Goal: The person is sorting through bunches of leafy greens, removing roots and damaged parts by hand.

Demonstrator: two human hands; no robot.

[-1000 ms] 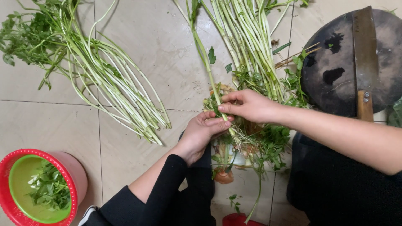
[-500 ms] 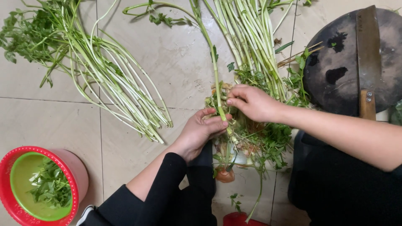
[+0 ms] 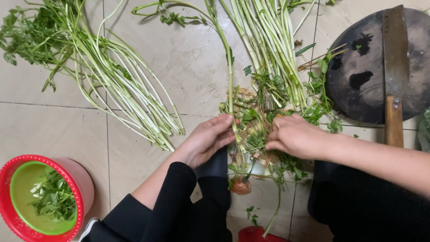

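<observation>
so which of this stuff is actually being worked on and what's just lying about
In use:
- left hand pinching a long green stalk
- right hand in the heap of roots and trimmings
- unsorted stalks above it

Lying about:
- laid-out bundle
- red bowl of leaves
- cleaver on dark round board

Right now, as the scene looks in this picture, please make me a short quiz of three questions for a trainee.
1. True or false: the cleaver lies on the round dark board.
2. Which hand pinches the long green stalk: A left hand, B right hand?
3. What is inside the green bowl in the red basket?

Key: 1 true. 2 A. 3 picked green leaves.
</observation>
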